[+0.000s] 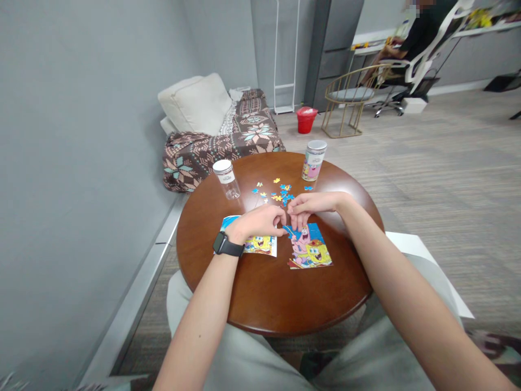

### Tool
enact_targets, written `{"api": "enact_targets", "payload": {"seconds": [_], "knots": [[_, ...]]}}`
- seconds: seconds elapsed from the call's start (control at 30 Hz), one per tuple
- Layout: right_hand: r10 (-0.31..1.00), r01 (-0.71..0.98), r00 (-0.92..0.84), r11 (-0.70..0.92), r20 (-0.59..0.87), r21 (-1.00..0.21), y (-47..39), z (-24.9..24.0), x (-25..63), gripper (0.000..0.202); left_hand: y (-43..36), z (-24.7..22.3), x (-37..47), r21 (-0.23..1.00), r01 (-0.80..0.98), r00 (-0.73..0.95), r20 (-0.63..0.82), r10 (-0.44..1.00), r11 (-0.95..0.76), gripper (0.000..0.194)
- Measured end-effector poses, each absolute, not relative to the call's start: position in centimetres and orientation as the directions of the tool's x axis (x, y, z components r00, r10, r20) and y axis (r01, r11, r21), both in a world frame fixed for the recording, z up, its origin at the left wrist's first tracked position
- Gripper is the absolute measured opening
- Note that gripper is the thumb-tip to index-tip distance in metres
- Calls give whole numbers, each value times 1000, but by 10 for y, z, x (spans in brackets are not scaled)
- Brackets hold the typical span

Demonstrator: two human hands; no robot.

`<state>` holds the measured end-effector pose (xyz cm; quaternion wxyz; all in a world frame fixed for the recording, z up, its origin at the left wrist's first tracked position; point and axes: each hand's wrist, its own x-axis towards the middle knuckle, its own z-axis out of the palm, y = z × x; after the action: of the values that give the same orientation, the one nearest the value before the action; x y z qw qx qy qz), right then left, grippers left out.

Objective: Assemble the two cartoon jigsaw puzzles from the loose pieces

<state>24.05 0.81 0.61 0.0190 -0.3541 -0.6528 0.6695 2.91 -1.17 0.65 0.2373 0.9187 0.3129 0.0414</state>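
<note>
While hands meet over puzzle (311,251), round table (260,293), grey room

Person's own body: bare forearms (215,304), blk watch on L wrist, pale trousers.
L hand (264,220) & R hand (303,209) both bare, slim fingers; nails too small to read. Smartwatch (220,243) = dark rect. face, rounded corners, smooth blk strap (234,249), worn snug on L wrist. One small dark spot on L forearm, near end. Trousers (244,358) plain pale grey-green, loose cut, soft folds at near side, L & R legs same colour.
</note>
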Motion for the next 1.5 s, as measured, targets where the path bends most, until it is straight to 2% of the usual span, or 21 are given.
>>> {"api": "enact_targets", "payload": {"seconds": [0.27, 0.5, 1.5], "knots": [[489, 445, -745, -142, -453, -884, 10, 6, 241, 43, -10, 6, 30, 441, 529, 816, -32, 577, -725, 16], [501, 452, -733, -148, -461, -880, 8, 8, 240, 43, -10, 8, 30, 476, 527, 819, -63, 570, -704, 16], [494, 438, -748, -135, -444, -889, 9, 4, 242, 41, -9, 6, 31, 476, 519, 822, -50, 567, -710, 18]]}}
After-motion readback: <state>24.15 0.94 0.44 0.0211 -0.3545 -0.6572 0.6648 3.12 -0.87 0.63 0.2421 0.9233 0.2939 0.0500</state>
